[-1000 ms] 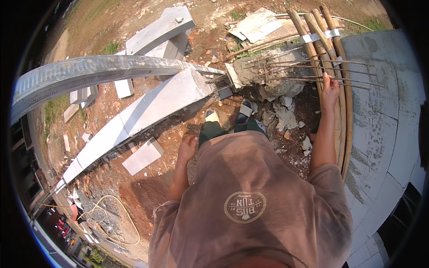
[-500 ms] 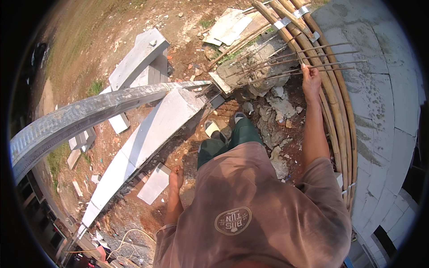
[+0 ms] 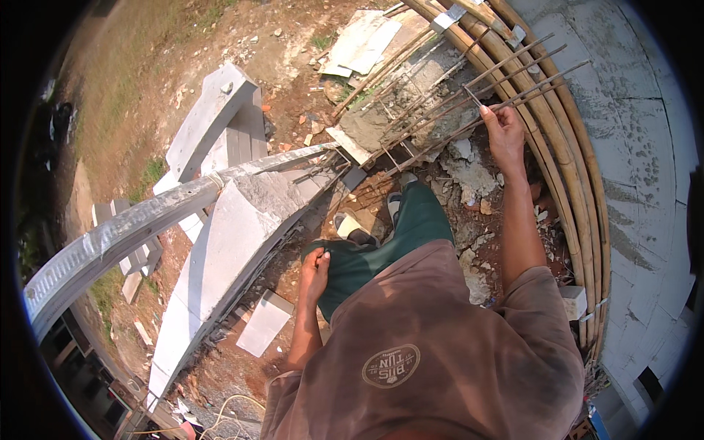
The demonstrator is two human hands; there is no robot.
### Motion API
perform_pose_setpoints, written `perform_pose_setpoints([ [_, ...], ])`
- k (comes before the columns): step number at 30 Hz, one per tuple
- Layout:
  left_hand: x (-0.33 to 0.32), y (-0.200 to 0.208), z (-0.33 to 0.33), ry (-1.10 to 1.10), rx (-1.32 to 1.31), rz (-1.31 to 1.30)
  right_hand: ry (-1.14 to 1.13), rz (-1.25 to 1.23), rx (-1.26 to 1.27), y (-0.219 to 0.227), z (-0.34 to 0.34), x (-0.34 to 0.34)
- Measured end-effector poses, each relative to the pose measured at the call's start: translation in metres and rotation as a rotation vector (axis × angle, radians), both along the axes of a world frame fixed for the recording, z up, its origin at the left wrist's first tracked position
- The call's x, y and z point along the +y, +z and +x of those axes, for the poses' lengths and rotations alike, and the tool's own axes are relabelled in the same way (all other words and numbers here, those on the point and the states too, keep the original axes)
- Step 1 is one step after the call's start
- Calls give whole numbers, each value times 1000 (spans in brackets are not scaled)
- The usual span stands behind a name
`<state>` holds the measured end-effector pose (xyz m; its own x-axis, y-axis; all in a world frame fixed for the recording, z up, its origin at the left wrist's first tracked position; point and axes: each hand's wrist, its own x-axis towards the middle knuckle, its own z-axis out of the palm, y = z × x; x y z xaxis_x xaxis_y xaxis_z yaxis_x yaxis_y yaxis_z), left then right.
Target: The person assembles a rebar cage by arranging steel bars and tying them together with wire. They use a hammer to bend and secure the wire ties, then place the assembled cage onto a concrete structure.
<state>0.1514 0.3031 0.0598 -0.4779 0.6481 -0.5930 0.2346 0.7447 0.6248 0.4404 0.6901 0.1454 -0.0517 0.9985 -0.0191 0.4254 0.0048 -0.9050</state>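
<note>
Several long rusty reinforcing bars [image 3: 524, 64] jut from a rough concrete lump toward the bamboo poles. At their free ends is my right hand [image 3: 504, 141], its thumb and fingers pinched on a thin steel rod [image 3: 472, 96] that crosses the bars. Whether that rod is a loose piece or one side of a stirrup, I cannot tell. My left hand [image 3: 314, 276] is closed, raised beside my green-trousered knee [image 3: 345, 264]. A tiny dark bit shows at its fingertips, too small to name.
Long bamboo poles [image 3: 579, 213] run along a grey block wall [image 3: 638, 183] on the right. To the left lie a white tapered concrete beam [image 3: 209, 257], a metal channel [image 3: 132, 227] and stacked light blocks [image 3: 213, 117]. Broken rubble [image 3: 469, 176] covers the ground by my feet.
My left hand has risen from low at my side to beside my knee. My left leg is bent further outward. The right hand keeps its pinch near the bar ends; the whole view has shifted.
</note>
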Motion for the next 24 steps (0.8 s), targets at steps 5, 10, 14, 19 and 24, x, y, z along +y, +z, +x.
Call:
perform_pose_setpoints([
  [5, 38, -65, 0, -108, 32, 18, 35, 68, 38, -32, 5, -2],
  [10, 78, -103, 8, -247, 38, 154, 55, 99, 36, -70, 20, 4],
  [14, 104, -134, 12, -338, -38, 268, 58, 198, 168, -79, 14, -2],
  [19, 128, -166, 26, -381, -78, 358, 67, 175, 138, -99, 33, 3],
  [24, 137, -193, 41, -411, -117, 558, 20, 190, 50, -105, 50, 5],
])
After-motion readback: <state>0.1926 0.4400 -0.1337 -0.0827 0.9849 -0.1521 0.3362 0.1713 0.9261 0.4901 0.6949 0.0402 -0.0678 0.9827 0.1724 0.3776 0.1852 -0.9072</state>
